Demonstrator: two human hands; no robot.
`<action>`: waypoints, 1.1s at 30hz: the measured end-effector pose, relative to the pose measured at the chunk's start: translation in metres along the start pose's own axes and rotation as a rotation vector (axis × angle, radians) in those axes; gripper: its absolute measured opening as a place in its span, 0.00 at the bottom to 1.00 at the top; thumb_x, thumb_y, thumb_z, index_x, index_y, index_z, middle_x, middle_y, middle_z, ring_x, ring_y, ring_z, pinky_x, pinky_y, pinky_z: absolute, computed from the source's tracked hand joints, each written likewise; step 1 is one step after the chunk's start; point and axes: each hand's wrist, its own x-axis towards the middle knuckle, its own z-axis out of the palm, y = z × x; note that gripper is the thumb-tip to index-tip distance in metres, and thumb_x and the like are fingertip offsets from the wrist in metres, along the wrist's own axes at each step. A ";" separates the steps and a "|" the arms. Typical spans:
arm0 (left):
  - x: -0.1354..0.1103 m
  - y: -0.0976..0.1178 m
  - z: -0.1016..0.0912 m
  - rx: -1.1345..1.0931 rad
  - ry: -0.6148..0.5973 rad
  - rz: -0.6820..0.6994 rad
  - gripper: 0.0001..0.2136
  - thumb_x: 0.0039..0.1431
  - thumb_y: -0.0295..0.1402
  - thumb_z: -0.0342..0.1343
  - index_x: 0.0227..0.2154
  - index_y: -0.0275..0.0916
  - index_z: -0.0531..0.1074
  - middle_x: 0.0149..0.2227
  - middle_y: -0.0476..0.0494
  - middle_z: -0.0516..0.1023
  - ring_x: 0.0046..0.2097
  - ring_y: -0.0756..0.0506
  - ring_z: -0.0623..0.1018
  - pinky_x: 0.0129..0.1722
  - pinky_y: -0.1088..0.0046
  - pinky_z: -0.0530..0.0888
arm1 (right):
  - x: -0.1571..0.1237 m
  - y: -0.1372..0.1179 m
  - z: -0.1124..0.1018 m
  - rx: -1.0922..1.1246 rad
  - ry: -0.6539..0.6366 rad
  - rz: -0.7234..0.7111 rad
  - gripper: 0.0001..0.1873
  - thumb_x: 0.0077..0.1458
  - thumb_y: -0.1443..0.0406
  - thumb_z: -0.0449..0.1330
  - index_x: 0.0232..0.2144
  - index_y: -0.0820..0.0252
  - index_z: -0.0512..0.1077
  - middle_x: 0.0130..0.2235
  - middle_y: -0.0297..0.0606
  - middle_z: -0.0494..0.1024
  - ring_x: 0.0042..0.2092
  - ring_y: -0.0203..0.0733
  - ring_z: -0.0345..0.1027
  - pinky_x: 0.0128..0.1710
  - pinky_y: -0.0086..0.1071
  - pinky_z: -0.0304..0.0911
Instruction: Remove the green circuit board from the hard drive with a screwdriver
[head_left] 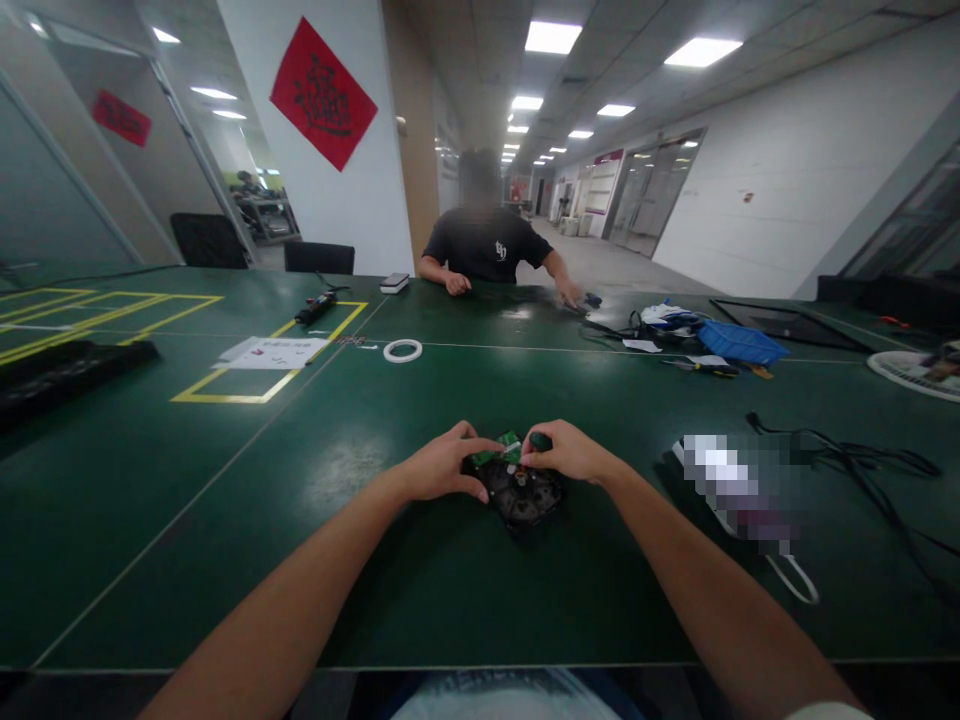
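Note:
On the green table before me lies a black plastic housing [529, 500] with a dark, round, ribbed inside, a green circuit board [510, 441] along its far edge. My left hand [450, 462] grips its left side, the thumb low on the edge and the index finger stretched over the board. Pinched in my right hand [566, 452] is a tool with a short dark handle [538, 441], which looks like a screwdriver. It points down at the board's right end. Its tip is hidden by my fingers and too small to make out.
Across the table a person in a black T-shirt [487, 245] reaches toward a small dark object. To my right lie a white, partly blurred item [724, 490], black cables [862, 455] and a blue tray [742, 342]. A white tape ring [403, 351] and papers [274, 352] lie ahead left.

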 end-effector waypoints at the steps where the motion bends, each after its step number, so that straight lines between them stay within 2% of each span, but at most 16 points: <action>1: 0.000 0.000 0.000 -0.001 0.000 -0.001 0.38 0.47 0.55 0.69 0.62 0.56 0.67 0.50 0.45 0.63 0.43 0.44 0.73 0.48 0.64 0.72 | 0.000 0.000 0.000 0.001 0.001 -0.004 0.12 0.51 0.58 0.67 0.34 0.61 0.79 0.35 0.37 0.80 0.37 0.41 0.71 0.36 0.30 0.60; 13: -0.001 0.000 -0.004 -0.051 -0.028 0.001 0.37 0.49 0.54 0.68 0.63 0.56 0.66 0.51 0.45 0.64 0.41 0.45 0.73 0.46 0.65 0.73 | 0.000 0.001 -0.004 -0.037 0.009 -0.070 0.11 0.53 0.59 0.66 0.35 0.59 0.80 0.37 0.36 0.81 0.39 0.42 0.73 0.40 0.32 0.61; 19: -0.001 -0.004 -0.004 -0.100 -0.033 0.002 0.36 0.49 0.51 0.69 0.62 0.55 0.67 0.51 0.45 0.64 0.39 0.47 0.73 0.43 0.66 0.74 | -0.002 0.000 -0.004 0.021 -0.008 -0.071 0.10 0.51 0.60 0.68 0.34 0.59 0.80 0.37 0.36 0.81 0.39 0.42 0.72 0.39 0.32 0.61; 21: -0.001 -0.003 -0.005 -0.093 -0.031 0.008 0.36 0.50 0.50 0.69 0.62 0.55 0.67 0.51 0.45 0.64 0.40 0.46 0.73 0.45 0.66 0.74 | -0.003 -0.001 -0.007 0.049 0.029 -0.082 0.11 0.50 0.59 0.69 0.35 0.59 0.80 0.37 0.36 0.81 0.39 0.42 0.72 0.39 0.32 0.61; 24: -0.002 0.001 -0.007 -0.057 -0.045 0.015 0.36 0.51 0.49 0.69 0.63 0.56 0.66 0.50 0.45 0.65 0.43 0.44 0.73 0.47 0.65 0.73 | -0.003 0.000 -0.013 0.107 0.181 -0.051 0.15 0.51 0.53 0.68 0.34 0.59 0.79 0.35 0.36 0.79 0.37 0.41 0.70 0.37 0.33 0.60; 26: -0.002 0.003 -0.008 -0.020 -0.050 0.012 0.36 0.51 0.49 0.69 0.63 0.56 0.66 0.50 0.45 0.65 0.44 0.44 0.73 0.47 0.65 0.72 | -0.002 0.001 -0.017 0.224 0.286 0.003 0.19 0.52 0.49 0.66 0.34 0.59 0.78 0.31 0.36 0.77 0.32 0.39 0.67 0.33 0.32 0.59; 28: -0.001 0.005 -0.008 0.026 -0.037 -0.001 0.35 0.51 0.49 0.69 0.63 0.57 0.66 0.49 0.45 0.66 0.45 0.42 0.73 0.48 0.65 0.72 | 0.000 0.001 -0.021 0.454 0.357 0.025 0.22 0.56 0.46 0.62 0.33 0.59 0.76 0.29 0.36 0.75 0.29 0.37 0.65 0.30 0.32 0.57; 31: 0.000 0.010 -0.003 0.097 -0.005 -0.032 0.36 0.51 0.52 0.68 0.63 0.56 0.65 0.49 0.44 0.66 0.46 0.41 0.74 0.48 0.64 0.71 | 0.003 0.000 -0.028 0.861 0.459 -0.070 0.21 0.59 0.48 0.58 0.31 0.59 0.75 0.28 0.36 0.73 0.30 0.37 0.65 0.30 0.32 0.59; 33: 0.001 0.014 0.001 0.135 0.014 -0.065 0.36 0.52 0.54 0.66 0.63 0.56 0.64 0.50 0.44 0.66 0.47 0.40 0.75 0.48 0.64 0.71 | 0.004 0.000 -0.031 1.038 0.531 -0.164 0.16 0.57 0.53 0.59 0.29 0.59 0.75 0.27 0.36 0.71 0.30 0.38 0.64 0.31 0.33 0.60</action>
